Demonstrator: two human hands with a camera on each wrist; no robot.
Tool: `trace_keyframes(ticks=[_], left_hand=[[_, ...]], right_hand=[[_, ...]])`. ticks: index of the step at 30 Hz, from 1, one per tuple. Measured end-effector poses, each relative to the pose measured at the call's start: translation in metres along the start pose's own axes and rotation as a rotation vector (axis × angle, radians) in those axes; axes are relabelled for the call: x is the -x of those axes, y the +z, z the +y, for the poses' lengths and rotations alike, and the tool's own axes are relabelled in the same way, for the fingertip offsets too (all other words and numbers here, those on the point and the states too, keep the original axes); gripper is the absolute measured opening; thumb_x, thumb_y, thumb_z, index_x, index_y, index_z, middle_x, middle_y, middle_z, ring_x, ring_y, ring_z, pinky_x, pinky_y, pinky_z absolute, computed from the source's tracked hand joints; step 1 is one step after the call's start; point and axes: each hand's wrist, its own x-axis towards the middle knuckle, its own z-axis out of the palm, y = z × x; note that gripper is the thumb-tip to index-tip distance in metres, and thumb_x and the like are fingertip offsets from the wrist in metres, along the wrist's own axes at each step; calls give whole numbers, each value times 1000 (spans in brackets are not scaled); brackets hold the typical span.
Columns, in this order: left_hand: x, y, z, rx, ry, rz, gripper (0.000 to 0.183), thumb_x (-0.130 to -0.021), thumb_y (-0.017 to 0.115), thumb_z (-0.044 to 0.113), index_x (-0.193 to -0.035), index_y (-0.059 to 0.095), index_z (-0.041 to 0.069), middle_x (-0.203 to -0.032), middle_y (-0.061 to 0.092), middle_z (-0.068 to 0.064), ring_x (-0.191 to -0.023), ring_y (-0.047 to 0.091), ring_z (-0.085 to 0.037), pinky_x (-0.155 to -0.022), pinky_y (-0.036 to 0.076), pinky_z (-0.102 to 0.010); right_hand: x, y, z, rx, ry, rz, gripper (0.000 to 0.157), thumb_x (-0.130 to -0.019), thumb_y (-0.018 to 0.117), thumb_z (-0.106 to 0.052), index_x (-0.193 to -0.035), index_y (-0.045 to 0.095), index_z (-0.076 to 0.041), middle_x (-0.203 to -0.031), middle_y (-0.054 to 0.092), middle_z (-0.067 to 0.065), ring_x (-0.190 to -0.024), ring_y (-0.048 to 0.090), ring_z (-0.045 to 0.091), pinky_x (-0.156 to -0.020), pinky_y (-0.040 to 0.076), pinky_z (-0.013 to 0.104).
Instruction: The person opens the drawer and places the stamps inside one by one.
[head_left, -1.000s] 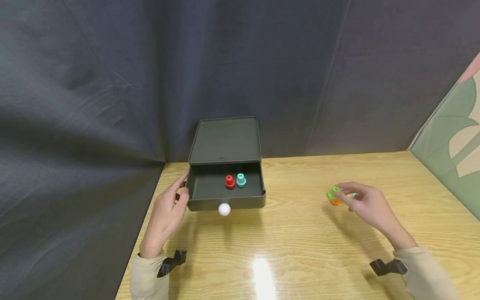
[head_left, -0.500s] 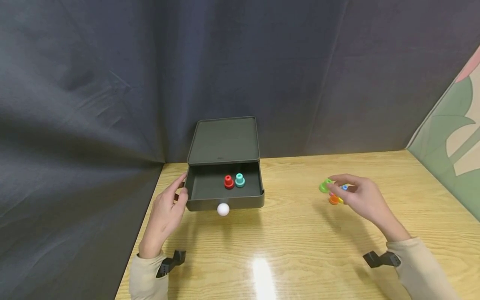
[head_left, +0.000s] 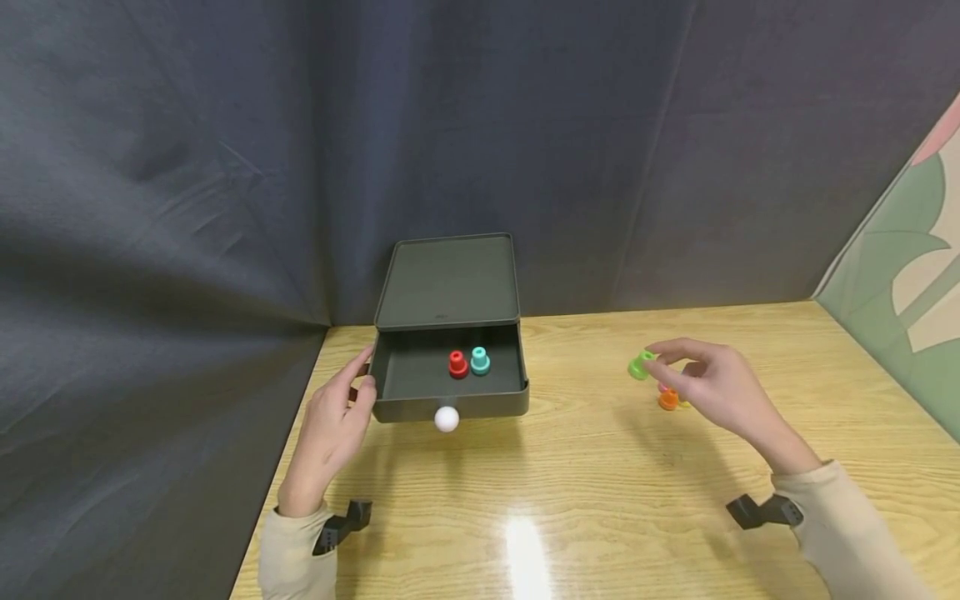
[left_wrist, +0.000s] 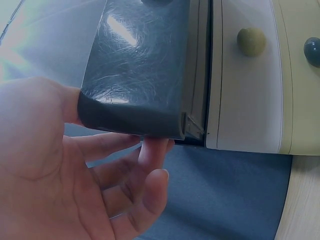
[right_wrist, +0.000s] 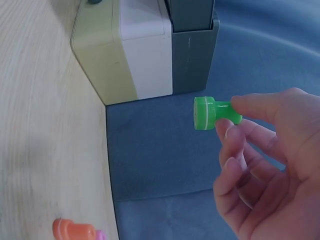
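My right hand (head_left: 705,382) pinching a green flanged peg (head_left: 639,366) right of centre, slightly farther left than before, my left hand (head_left: 330,425) unclenched, resting against the dark grey drawer (head_left: 487,406)

In the dark grey drawer (head_left: 416,379) with a white knob (head_left: 447,419) are a red peg (head_left: 458,365) and a turquoise peg (head_left: 480,362); at right, a green peg (head_left: 638,367) and an orange peg (head_left: 667,401). The surface (head_left: 592,483) is yellowish wood grain, the right panel (head_left: 907,233) leaf-patterned.

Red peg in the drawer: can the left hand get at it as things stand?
Likely yes: nothing covers the red peg from above, and the left hand is beside the drawer; only its side wall stands between.
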Motion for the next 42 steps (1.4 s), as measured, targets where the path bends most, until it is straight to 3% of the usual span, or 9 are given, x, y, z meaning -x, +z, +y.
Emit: trace_keyframes(ticks=[10,17,33,36,42], left_hand=[[0,1,-2,-5,10,10,51,-112,41,27,-162,48,18,-142,68,-15,-97,71,-27,-82,51,-42],[0,2,-2,-2,9,9,51,-112,42,27,-162,48,18,-142,68,-15,-97,71,-27,-83,52,-42],[0,1,-1,9,-4,4,52,-112,41,28,-163,46,20,-143,67,-14,-98,71,-27,-81,52,-41],[0,0,-1,4,1,5,52,-112,41,28,-163,47,19,-143,67,-15,-98,71,-27,-82,52,-41],[-1,0,-1,3,5,6,52,-112,41,28,-163,47,20,-142,68,-14,-97,71,-27,-83,52,-42]], right_hand=[[-8,-1,-21,-48,-30,-52,33,-99,77,-37,-125,78,-17,-101,79,7,-56,63,11,-45,37,30],[-14,0,-34,-67,-42,-96,34,-97,79,-38,-125,77,-19,-114,79,11,-50,55,12,-42,33,30],[-27,1,-71,-104,-72,-175,32,-96,79,-44,-123,78,-26,-109,78,3,-61,66,17,-51,46,32],[-30,3,-80,-117,-68,-195,32,-96,79,-44,-123,78,-26,-109,77,3,-65,68,17,-58,52,33],[-35,7,-96,-136,-89,-221,30,-95,80,-41,-120,79,-26,-107,76,2,-61,65,18,-64,53,32]])
